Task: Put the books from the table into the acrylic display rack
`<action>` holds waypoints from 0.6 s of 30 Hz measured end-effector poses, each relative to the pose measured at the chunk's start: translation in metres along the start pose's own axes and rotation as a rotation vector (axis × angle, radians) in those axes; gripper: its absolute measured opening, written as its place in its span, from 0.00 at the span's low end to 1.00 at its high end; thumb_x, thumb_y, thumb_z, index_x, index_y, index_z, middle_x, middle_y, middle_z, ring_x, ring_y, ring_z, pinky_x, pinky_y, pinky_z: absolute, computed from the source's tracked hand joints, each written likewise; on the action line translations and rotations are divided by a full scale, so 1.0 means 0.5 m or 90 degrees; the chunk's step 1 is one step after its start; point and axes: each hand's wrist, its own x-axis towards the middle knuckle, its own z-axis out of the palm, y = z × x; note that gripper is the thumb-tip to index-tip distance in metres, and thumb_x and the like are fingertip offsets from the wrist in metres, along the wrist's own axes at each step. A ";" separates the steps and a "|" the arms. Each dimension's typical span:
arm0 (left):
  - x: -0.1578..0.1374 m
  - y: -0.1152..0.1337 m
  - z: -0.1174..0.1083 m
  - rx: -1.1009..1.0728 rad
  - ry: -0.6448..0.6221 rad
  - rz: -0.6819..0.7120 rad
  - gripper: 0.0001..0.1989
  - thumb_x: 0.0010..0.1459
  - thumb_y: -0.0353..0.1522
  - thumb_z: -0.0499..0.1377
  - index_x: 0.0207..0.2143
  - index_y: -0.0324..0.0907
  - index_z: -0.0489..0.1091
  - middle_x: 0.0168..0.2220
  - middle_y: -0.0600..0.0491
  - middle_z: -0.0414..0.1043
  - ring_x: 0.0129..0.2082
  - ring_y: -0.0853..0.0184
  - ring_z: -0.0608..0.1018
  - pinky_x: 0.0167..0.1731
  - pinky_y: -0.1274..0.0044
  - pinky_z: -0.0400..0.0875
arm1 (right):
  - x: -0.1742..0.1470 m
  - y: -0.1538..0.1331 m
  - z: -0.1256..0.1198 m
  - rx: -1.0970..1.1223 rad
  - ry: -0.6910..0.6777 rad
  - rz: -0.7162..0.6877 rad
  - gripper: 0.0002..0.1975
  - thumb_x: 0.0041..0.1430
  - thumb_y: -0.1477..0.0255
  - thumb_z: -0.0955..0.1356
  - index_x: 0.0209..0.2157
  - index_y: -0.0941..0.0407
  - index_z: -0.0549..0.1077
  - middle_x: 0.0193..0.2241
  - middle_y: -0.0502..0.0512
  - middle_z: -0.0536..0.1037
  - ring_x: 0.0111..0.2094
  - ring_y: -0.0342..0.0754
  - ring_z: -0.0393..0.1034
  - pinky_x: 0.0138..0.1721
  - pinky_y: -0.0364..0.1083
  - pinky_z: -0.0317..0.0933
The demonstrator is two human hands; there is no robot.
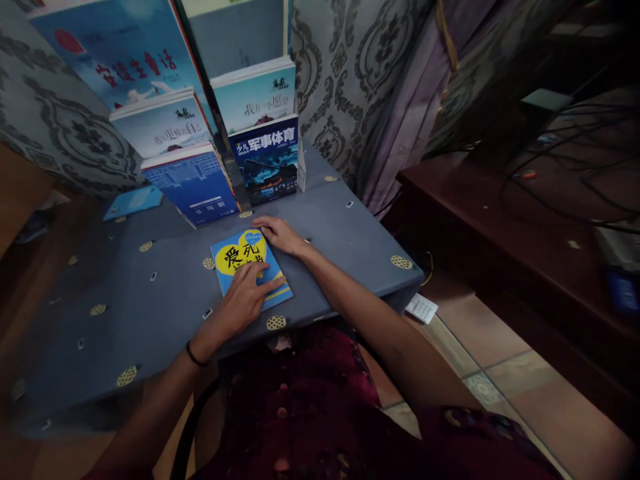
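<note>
A thin blue book [226, 245] with a yellow heart and black characters on its cover lies closed and flat on the table. Across its lower part rests my left hand [247, 291], fingers apart, hiding some of the print. My right hand [281, 235] is by the book's top right corner, its fingers stretched out with the tips at the edge. Neither hand has lifted the book off the cloth. Just behind it stands a rack of upright books, among them a dark blue book [267, 163] with white characters and a blue book [193, 185].
A grey-blue cloth [170, 287] with pineapple prints covers the table. At its back left lies a light blue book [133, 201]. Patterned wall and a purple curtain [405, 127] rise behind. To the right stands a dark wooden desk [450, 180] with cables [555, 183].
</note>
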 end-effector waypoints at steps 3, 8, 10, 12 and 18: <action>-0.018 0.018 -0.003 -0.024 -0.014 0.000 0.26 0.64 0.22 0.49 0.58 0.54 0.70 0.58 0.46 0.62 0.58 0.55 0.64 0.58 0.55 0.64 | -0.003 -0.004 0.000 -0.014 0.003 0.000 0.18 0.65 0.80 0.61 0.54 0.57 0.72 0.51 0.58 0.80 0.53 0.48 0.73 0.57 0.51 0.64; -0.015 -0.012 -0.014 -0.118 -0.005 -0.009 0.21 0.68 0.26 0.48 0.56 0.53 0.72 0.56 0.49 0.68 0.56 0.60 0.69 0.57 0.60 0.66 | -0.017 -0.022 0.007 -0.087 0.002 -0.003 0.18 0.65 0.78 0.62 0.55 0.58 0.71 0.54 0.60 0.78 0.55 0.52 0.71 0.58 0.54 0.62; -0.005 -0.044 -0.016 -0.136 0.040 -0.032 0.20 0.69 0.28 0.47 0.55 0.50 0.72 0.53 0.49 0.70 0.54 0.61 0.71 0.56 0.62 0.67 | -0.028 -0.034 0.012 -0.125 -0.006 -0.008 0.19 0.66 0.77 0.63 0.57 0.57 0.70 0.56 0.60 0.76 0.57 0.54 0.69 0.60 0.57 0.60; 0.003 -0.078 -0.014 -0.114 0.101 -0.067 0.18 0.69 0.28 0.47 0.53 0.46 0.73 0.51 0.47 0.72 0.53 0.61 0.72 0.56 0.62 0.67 | -0.045 -0.047 0.016 -0.159 -0.013 -0.005 0.20 0.66 0.76 0.63 0.59 0.56 0.69 0.59 0.60 0.73 0.60 0.55 0.66 0.61 0.59 0.57; 0.003 -0.133 0.013 -0.048 0.213 -0.107 0.16 0.67 0.28 0.49 0.50 0.41 0.74 0.51 0.46 0.72 0.51 0.61 0.72 0.55 0.63 0.67 | -0.130 -0.073 0.012 -0.254 -0.030 -0.025 0.21 0.68 0.70 0.62 0.61 0.57 0.67 0.64 0.63 0.67 0.65 0.57 0.60 0.62 0.61 0.57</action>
